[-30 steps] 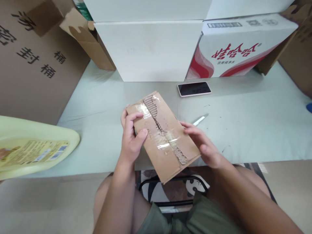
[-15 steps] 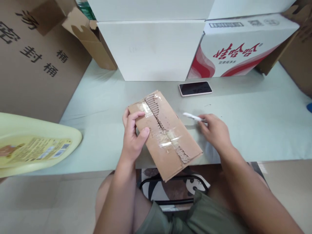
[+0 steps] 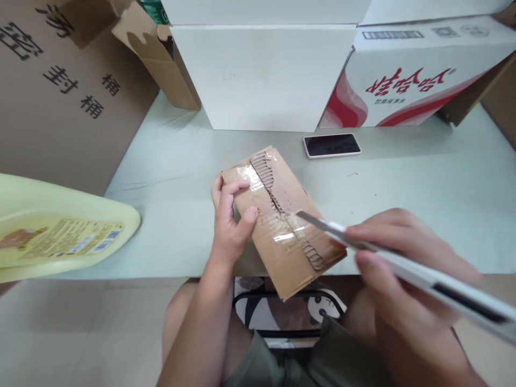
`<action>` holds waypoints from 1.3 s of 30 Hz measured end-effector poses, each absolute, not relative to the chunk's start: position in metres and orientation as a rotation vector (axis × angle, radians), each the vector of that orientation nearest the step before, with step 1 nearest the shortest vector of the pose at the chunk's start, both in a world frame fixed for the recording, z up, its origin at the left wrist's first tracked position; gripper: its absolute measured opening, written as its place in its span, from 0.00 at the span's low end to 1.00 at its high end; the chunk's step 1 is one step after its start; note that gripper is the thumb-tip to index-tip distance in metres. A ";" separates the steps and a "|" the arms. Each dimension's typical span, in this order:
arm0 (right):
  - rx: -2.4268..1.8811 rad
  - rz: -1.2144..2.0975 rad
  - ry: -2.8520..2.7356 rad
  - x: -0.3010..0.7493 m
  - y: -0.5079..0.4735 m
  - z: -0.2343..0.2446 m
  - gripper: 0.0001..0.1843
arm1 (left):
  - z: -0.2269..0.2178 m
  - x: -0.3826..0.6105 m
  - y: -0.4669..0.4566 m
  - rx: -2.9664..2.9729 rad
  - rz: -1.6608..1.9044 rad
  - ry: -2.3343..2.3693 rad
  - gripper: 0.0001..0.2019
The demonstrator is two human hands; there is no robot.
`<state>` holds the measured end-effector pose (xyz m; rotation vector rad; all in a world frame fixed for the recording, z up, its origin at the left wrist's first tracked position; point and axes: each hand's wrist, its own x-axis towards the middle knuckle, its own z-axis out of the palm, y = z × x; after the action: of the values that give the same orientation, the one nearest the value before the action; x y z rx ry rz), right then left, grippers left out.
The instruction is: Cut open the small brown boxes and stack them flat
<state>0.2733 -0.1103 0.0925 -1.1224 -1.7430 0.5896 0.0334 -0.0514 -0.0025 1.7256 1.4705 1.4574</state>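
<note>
A flat brown cardboard box (image 3: 278, 247) is tilted at the table's front edge, with clear tape and a torn strip of bare corrugation along its upper face. My left hand (image 3: 234, 220) grips its left side, thumb on the face and fingers around the far edge. In my right hand (image 3: 407, 263), raised close to the camera, is a white utility knife (image 3: 427, 279) with its blade out. The blade tip overlaps the box near the taped seam; whether it touches cannot be told. My right hand is slightly blurred.
A phone (image 3: 332, 145) lies on the pale green tabletop (image 3: 173, 204) before white cartons (image 3: 262, 80). A red-and-white water carton (image 3: 403, 86) stands at back right. A yellow bottle (image 3: 92, 231) and large brown carton (image 3: 60, 113) are at left. A panda-print item (image 3: 290, 314) lies below the table edge.
My right hand has risen toward the camera with the utility knife, whose blade now reaches over the box. My left hand keeps its hold. The whole view has shifted slightly.
</note>
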 end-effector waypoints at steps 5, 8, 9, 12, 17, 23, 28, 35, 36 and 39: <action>-1.118 0.488 -1.918 0.259 -0.105 0.092 0.09 | -0.001 0.036 -0.054 1.727 1.464 1.460 0.22; -1.106 0.444 -1.912 0.256 -0.102 0.090 0.10 | 0.000 0.037 -0.055 1.741 1.426 1.491 0.23; -1.102 0.442 -1.914 0.256 -0.102 0.089 0.10 | 0.001 0.037 -0.055 1.745 1.416 1.497 0.23; -1.095 0.458 -1.915 0.258 -0.104 0.088 0.09 | 0.000 0.036 -0.055 1.751 1.404 1.491 0.22; -1.071 0.421 -1.878 0.257 -0.104 0.084 0.09 | -0.001 0.037 -0.055 1.759 1.423 1.479 0.21; -1.031 0.321 -1.968 0.251 -0.101 0.089 0.09 | 0.000 0.039 -0.056 1.767 1.419 1.494 0.20; -1.028 0.352 -1.939 0.252 -0.102 0.087 0.10 | 0.000 0.038 -0.056 1.757 1.415 1.502 0.22; -0.990 0.360 -1.839 0.253 -0.102 0.079 0.10 | 0.001 0.039 -0.056 1.743 1.418 1.499 0.22; -0.986 0.378 -1.856 0.253 -0.101 0.080 0.10 | 0.001 0.039 -0.056 1.746 1.419 1.497 0.22; -1.015 0.446 -1.892 0.253 -0.100 0.083 0.10 | 0.000 0.038 -0.055 1.752 1.415 1.489 0.21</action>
<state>0.2531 -0.1003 0.0831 -1.0154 -1.8923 0.4464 0.0385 -0.0554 0.0004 1.7523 1.4892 1.4154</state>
